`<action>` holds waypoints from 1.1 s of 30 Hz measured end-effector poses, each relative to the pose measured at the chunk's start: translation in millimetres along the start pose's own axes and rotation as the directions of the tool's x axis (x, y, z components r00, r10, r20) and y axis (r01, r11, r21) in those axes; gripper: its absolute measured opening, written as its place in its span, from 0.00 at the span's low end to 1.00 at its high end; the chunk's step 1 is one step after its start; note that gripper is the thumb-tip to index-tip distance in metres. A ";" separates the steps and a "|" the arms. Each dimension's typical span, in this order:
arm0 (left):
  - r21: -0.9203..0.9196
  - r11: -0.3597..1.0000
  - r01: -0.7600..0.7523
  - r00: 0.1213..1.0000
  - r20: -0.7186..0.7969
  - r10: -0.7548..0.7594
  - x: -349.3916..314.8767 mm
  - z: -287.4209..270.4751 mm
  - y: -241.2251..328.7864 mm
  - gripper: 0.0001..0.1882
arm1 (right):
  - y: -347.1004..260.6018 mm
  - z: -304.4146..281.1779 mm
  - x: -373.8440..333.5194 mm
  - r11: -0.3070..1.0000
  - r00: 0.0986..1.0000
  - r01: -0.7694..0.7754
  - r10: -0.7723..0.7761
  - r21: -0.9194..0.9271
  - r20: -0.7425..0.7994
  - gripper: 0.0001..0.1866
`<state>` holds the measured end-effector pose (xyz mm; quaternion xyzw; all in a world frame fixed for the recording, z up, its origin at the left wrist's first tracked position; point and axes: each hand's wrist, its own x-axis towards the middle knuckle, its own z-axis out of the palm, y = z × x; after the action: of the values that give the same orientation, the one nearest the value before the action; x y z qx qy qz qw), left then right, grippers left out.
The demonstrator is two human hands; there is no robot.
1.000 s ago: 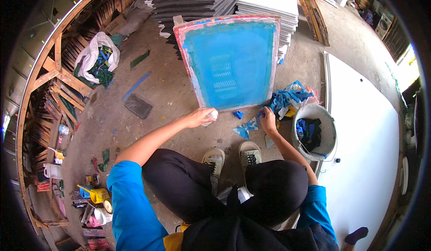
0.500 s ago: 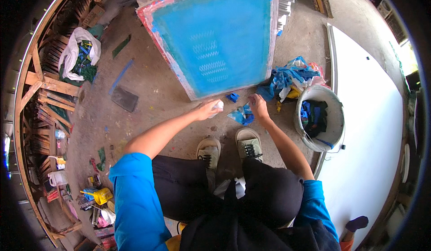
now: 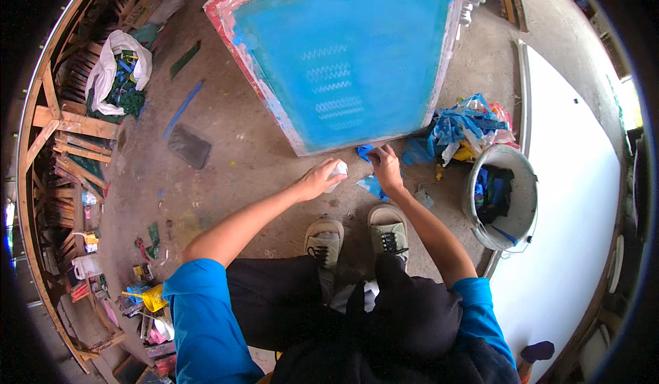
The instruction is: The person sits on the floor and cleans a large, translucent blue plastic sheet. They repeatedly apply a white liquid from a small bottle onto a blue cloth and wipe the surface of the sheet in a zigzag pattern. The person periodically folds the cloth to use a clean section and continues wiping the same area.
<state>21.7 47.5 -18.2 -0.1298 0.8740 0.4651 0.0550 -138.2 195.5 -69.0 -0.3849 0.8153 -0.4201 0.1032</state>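
My left hand [image 3: 318,180] is closed round a small white object [image 3: 340,169], mostly covered by the fingers; its kind cannot be made out. To its right, the fingertips of my right hand [image 3: 389,169] are pinched together beside a crumpled blue scrap [image 3: 363,151] on the floor. A small dark bit shows at those fingertips, too small to name. Just beyond both hands stands a large blue screen-printing frame [image 3: 384,47] with pale zigzag marks and a paint-smeared border. A light blue plastic scrap [image 3: 371,187] lies between the hands, near my shoes.
On the right, a grey bucket [image 3: 527,209] with dark and blue scraps stands by a heap of blue plastic [image 3: 456,124]. A large white board [image 3: 566,178] lies beyond it. At left are a white sack [image 3: 103,68] of scraps, a dark flat piece [image 3: 189,146] and a wooden rack [image 3: 86,128].
My right hand has moved left and closer to the crumpled blue scrap, turning at the wrist. My left hand keeps the white object. The whole view has shifted slightly.
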 end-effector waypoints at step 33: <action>-0.039 0.999 -0.010 1.000 -0.021 0.009 13.6 -42.6 32.1 0.12 | 16.7 17.7 -0.6 0.973 0.961 0.142 -0.092 -0.180 0.261 0.17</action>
<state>0.7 26.9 28.4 -0.1316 0.8658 0.4810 0.0411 -138.1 191.1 -93.0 -0.4910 0.8090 -0.2906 0.1417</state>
